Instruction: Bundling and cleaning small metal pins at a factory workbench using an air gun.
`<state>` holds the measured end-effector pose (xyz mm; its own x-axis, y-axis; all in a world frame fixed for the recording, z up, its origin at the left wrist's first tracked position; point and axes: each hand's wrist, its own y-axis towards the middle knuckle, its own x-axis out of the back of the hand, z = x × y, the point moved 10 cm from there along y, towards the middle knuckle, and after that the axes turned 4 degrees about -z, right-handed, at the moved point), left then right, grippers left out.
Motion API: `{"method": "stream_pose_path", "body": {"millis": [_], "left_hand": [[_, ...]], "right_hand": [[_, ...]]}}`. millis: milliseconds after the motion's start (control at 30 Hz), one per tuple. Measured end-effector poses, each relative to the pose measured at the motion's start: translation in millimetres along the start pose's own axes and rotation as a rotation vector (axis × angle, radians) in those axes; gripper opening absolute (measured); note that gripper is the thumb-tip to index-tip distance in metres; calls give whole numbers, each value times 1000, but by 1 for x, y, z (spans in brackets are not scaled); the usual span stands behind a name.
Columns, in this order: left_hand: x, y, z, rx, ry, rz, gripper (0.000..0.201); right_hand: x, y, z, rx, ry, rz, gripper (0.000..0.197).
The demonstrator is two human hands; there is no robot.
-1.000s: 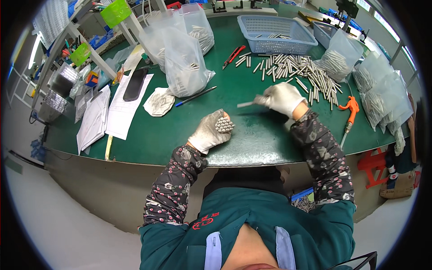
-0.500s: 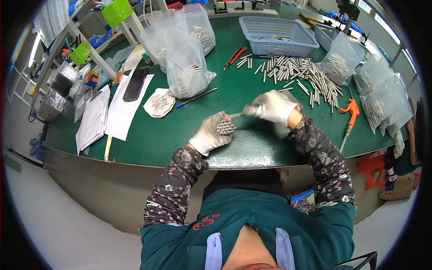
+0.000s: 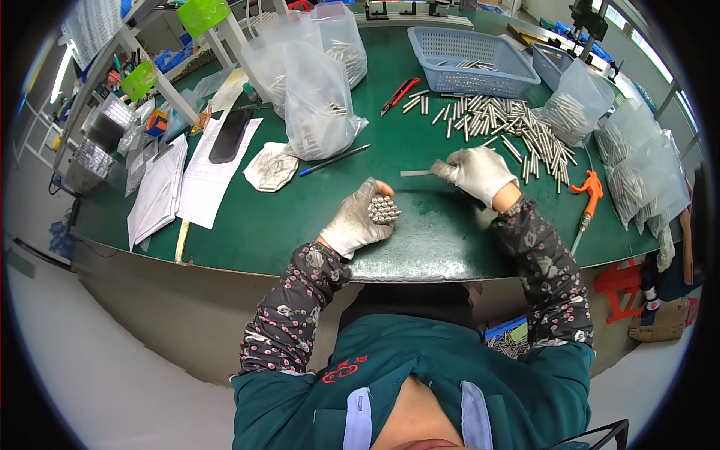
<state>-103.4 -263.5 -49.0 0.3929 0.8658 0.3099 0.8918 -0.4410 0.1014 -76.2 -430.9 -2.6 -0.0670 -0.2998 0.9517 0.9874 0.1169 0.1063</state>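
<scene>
My left hand (image 3: pixel 355 221), in a worn whitish glove, is closed around a bundle of metal pins (image 3: pixel 384 211); their round ends face up and right. To its right and farther from me, my gloved right hand (image 3: pixel 478 176) pinches a thin pale strip (image 3: pixel 415 173). The strip points left, above the table and apart from the bundle. Its far end is hidden in the fingers, and I cannot tell its material. Just beyond my right hand lies a loose heap of metal pins (image 3: pixel 517 127) on the green table (image 3: pixel 300 225).
A blue plastic basket (image 3: pixel 472 84) with some pins stands behind the heap. Bags of pins (image 3: pixel 322 135) stand back left, more (image 3: pixel 626 187) at the right. An orange air gun (image 3: pixel 590 196), a red cutter (image 3: pixel 400 96), a pen (image 3: pixel 334 160), a crumpled cloth (image 3: pixel 271 167) and a phone (image 3: pixel 230 136) lie around.
The pale strip has moved away from the pin bundle, its tip now farther off and more level. My right hand has shifted slightly right. The left hand keeps its grip on the bundle.
</scene>
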Motion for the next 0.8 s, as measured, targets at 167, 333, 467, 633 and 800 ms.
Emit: {"method": "stream_pose_path", "body": {"millis": [167,333,467,633,800], "left_hand": [[-3,-1,15,53,-157,29,40],[-16,5,0,-43,-543,-2,42],[-32,8,-1,-79,-372,-2,44],[-15,4,-16,-190,170,-174,53],[-9,-6,-21,-304,342,-122,56]], "right_hand": [[-7,-45,26,144,-78,-107,14],[19,-72,68,318,-7,-328,22],[-21,-61,50,50,628,-114,37],[-30,-60,47,99,718,-264,41],[-35,-58,60,140,825,-186,41]]}}
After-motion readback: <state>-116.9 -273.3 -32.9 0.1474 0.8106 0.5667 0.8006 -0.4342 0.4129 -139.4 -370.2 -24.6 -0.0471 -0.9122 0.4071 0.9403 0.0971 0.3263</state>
